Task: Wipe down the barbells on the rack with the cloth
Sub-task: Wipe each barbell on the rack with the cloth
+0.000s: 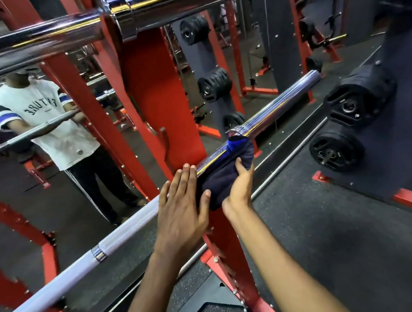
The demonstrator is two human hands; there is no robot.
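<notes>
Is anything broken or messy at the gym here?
Nothing stands out. The lower barbell sits across the red rack, the dark cloth is wrapped on it under the right hand, and the left hand lies flat on the bar. The weight plates hang neatly on their pegs.

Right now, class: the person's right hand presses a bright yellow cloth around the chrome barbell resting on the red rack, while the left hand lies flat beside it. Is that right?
Not quite. The head view shows the cloth is dark navy blue, not bright yellow. The rest holds: the right hand presses it around the chrome barbell on the red rack, the left hand flat beside it.
</notes>
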